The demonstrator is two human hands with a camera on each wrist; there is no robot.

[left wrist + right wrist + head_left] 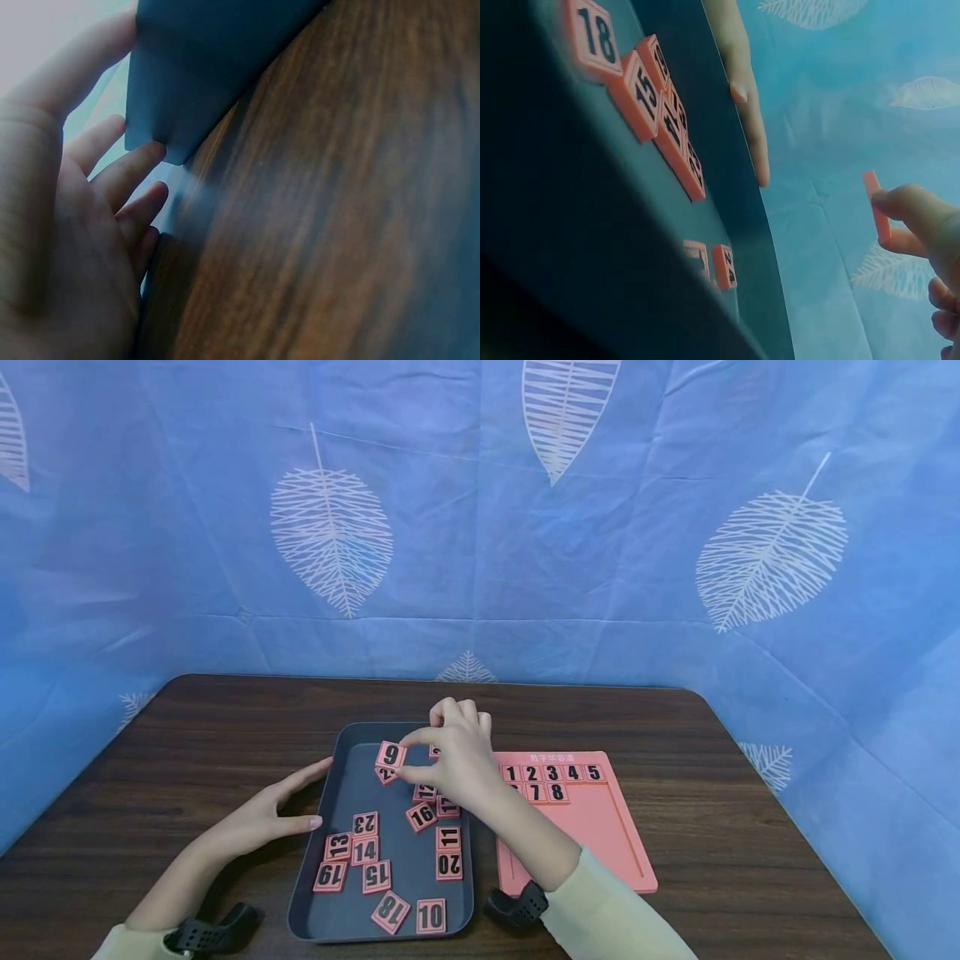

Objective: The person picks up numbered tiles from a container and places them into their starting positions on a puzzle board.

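My right hand pinches a pink number tile between thumb and index finger. It reads as a 9 and is held up above the far part of the dark tray. In the right wrist view the same tile shows edge-on, off the tray floor. Below it lies another tile, partly covered. My left hand rests against the tray's left rim with fingers extended; in the left wrist view its fingertips touch the tray's outer side.
Several loose tiles lie in the tray, including 10, 18 and 16. To the right, a pink board holds tiles 1 to 5 in its top row, then 7 and 8 below; my right forearm partly hides that row's left end.
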